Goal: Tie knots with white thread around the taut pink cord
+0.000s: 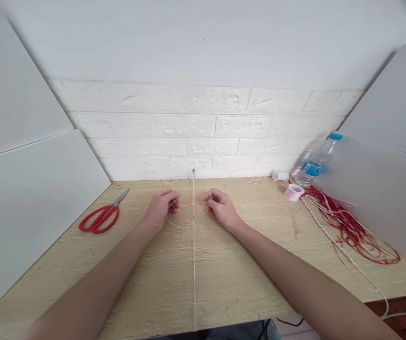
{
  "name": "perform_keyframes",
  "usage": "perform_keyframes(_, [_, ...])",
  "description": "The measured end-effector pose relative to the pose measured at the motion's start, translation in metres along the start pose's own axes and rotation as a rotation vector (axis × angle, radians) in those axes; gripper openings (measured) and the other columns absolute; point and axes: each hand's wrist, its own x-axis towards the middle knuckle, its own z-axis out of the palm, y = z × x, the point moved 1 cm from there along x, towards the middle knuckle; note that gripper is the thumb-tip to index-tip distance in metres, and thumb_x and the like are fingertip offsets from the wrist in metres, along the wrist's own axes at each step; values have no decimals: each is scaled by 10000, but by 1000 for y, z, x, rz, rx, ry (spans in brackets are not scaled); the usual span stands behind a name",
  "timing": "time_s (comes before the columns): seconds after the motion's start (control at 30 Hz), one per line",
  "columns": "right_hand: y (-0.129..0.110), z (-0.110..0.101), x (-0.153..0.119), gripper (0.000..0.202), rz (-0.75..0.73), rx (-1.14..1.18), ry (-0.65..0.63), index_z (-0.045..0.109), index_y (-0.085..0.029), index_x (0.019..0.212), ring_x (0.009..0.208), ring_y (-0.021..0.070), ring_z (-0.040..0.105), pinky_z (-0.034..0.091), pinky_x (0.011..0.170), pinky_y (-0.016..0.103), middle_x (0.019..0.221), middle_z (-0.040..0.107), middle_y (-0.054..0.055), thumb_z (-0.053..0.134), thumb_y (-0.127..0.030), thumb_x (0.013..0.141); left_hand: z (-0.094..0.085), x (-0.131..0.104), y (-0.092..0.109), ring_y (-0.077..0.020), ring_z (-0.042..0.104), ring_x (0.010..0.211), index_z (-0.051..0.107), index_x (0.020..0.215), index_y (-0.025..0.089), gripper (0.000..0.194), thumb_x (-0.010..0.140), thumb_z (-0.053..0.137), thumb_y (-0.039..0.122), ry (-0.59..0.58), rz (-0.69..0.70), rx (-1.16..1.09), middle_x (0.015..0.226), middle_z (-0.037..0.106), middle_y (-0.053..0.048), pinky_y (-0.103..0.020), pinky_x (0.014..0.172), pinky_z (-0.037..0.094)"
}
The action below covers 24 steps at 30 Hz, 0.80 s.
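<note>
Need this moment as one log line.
left hand: holds left cord | right hand: holds right cord | braid: between hands | red scissors: left of left hand

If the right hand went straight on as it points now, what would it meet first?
The right hand would probably meet the braided cord first, though exact depth is unclear from this single view.

You are at a small handicraft nook; whether it belongs to a home or a workshop, you cannot tell. Your wooden tabletop (146, 283) meets a white brick-patterned wall (215, 100), with plain white panels (29, 208) on both sides. Craft supplies give it away: red-handled scissors (102, 217) to your left, a pink spool (294, 192), a white spool (280, 176) and tangled red cords (351, 226) to your right, a pale cord (194, 264) stretched down the middle.
</note>
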Motion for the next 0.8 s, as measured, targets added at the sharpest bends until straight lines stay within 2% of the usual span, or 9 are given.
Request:
perform_keyframes(0.2, [2,5,-4,179,-128,-296,-57,566,-205,896,572,122,426,343,546,250,639,461,-37,508,-175,729,7,-8,0,-110,442,475,589,836,200,231,713,631,391,-30,205,446,549,502,44,-238,477,329])
perform_keyframes(0.3, [4,5,-4,187,-163,-407,-37,593,-199,917,615,133,459,363,570,261,680,490,-17,526,-183,744,12,-13,1,-123,438,505,648,799,210,194,729,615,387,-62,323,642,531,496,37,-251,517,318])
perform_keyframes(0.43, [7,6,-3,126,-212,-509,-39,636,-185,864,687,145,488,389,635,279,751,522,21,569,-202,758,16,-17,1,-143,459,523,658,691,214,209,767,566,385,-131,370,713,546,550,14,-266,526,303])
perform_keyframes(0.57, [8,9,-2,71,-252,-570,-95,637,-183,772,709,149,493,374,642,277,765,557,41,574,-212,786,16,-16,-1,-149,470,540,634,670,210,201,779,542,351,-142,396,749,574,571,8,-269,539,306])
perform_keyframes(0.8, [7,11,-1,226,-237,-626,-100,473,-186,618,570,120,445,290,545,252,611,535,-3,514,-247,832,16,-15,-2,-138,458,549,522,602,199,190,764,528,298,-96,386,814,561,530,26,-263,542,302])
